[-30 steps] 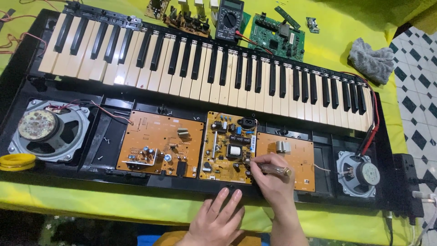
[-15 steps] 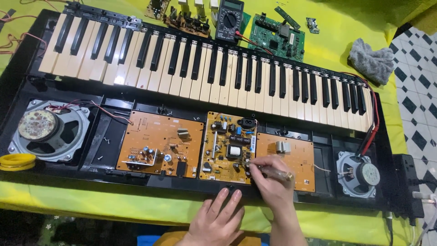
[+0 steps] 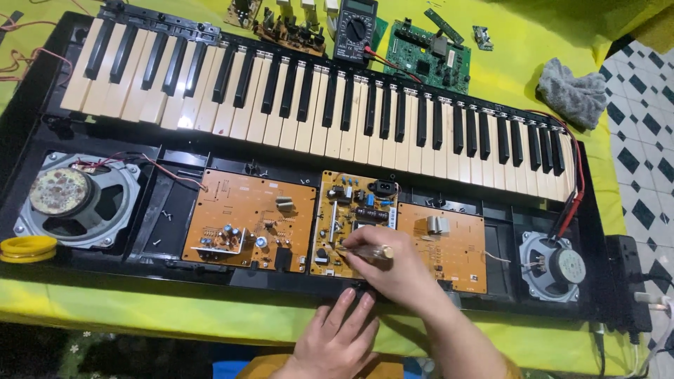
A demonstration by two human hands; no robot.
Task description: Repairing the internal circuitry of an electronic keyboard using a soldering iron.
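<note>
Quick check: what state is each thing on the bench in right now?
Keyboard: cover off, boards bare.
Middle board: in its bay, screwdriver tip on it.
Screwdriver: held in right hand.
Left hand: flat, fingertips on case edge.
Meter: leads plugged in.
Cloth: crumpled.

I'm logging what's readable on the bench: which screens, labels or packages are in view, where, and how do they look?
Multimeter: top centre, behind the keyboard keys; dark body, round dial, its pale display cut off by the frame edge.
Large speaker: far left; a round, worn yellowish sticker on its magnet.
Small speaker: right end; a round pale sticker.
No packages or signs.
</note>
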